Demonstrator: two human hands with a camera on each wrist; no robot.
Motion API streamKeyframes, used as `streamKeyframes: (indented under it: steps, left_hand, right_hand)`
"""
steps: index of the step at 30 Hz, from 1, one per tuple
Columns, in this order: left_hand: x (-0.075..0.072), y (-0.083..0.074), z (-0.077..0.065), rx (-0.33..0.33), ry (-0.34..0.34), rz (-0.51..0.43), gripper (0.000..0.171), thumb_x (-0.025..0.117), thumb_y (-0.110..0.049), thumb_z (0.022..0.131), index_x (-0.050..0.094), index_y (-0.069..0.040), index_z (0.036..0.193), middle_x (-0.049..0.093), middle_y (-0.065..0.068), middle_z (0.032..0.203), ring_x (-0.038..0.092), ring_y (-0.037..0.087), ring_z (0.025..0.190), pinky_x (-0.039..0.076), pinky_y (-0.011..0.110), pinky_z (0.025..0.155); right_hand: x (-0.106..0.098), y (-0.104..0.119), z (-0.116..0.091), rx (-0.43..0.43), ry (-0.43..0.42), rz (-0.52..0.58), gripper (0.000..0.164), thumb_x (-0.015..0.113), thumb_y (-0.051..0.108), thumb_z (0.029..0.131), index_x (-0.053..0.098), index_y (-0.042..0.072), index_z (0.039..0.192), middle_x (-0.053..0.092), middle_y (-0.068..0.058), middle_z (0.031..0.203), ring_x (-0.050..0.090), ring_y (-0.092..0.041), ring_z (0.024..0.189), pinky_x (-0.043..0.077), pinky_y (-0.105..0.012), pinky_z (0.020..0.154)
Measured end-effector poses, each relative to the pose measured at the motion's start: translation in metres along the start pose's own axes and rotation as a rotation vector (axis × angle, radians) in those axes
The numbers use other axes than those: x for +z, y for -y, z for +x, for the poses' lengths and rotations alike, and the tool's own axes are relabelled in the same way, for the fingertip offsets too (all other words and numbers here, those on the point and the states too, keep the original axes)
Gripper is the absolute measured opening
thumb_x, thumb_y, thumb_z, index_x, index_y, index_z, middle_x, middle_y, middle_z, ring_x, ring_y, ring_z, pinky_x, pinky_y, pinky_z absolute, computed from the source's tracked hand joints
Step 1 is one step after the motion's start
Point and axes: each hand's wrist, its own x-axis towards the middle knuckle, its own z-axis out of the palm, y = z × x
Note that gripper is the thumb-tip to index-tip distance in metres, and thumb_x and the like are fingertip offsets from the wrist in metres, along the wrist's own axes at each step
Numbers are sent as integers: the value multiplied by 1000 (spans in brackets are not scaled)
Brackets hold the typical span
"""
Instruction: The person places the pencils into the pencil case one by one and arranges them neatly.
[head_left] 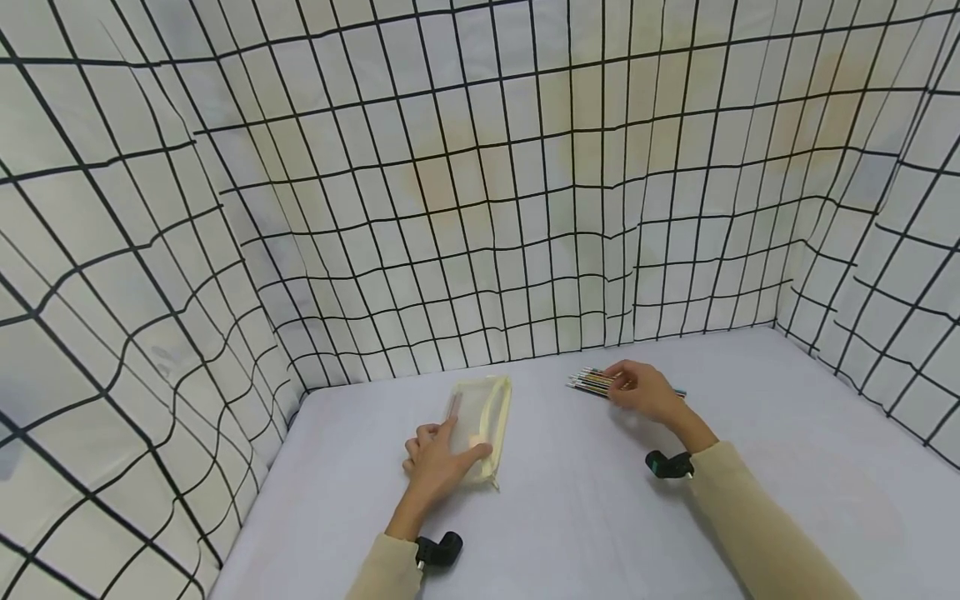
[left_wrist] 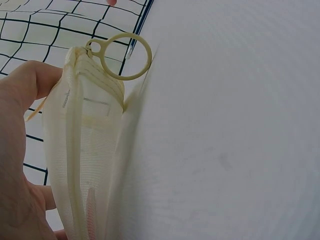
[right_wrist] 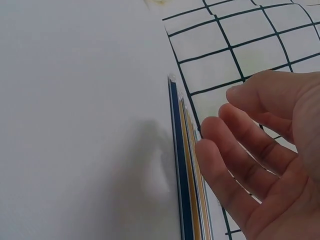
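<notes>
A pale yellow mesh zipper pouch [head_left: 480,408] lies on the white table, with a slim pinkish item [head_left: 453,406] showing through it. My left hand [head_left: 437,457] grips the pouch, thumb on the zipper side and fingers at the left edge. In the left wrist view the pouch's zipper [left_wrist: 75,130] ends in a ring pull [left_wrist: 127,56]. My right hand [head_left: 641,390] hovers over a bundle of several pencils [head_left: 588,381]. Its fingers are loosely bent with nothing between them, close beside the pencils [right_wrist: 185,165] in the right wrist view.
White cloth with a black grid [head_left: 465,208] stands around the table's back and sides. Black wrist cameras [head_left: 442,550] sit on both forearms. The white tabletop [head_left: 555,500] stretches between the two arms.
</notes>
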Motion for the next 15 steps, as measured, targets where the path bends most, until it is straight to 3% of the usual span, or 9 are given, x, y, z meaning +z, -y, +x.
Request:
streamKeyframes:
  steps: [6,15]
  left_hand:
    - [0,1,1,3,-2,9,95,75,-62,77,46,-16,154,41,20,142,32,40,123,28,57,90]
    - [1,1,2,-3,-2,6,95,75,-63,77,46,-17,154,41,19,143,32,39,124,27,57,91]
  right_hand:
    - [-6,-5,3,-21,-36,-74,35,67,8,95,62,2,129,72,-14,110,66,-31,106,51,-43,88]
    - [-8,-9,4,1,-12,-92,37,68,8,94,62,2,130,71,-15,112,65,-31,105,51,-39,84]
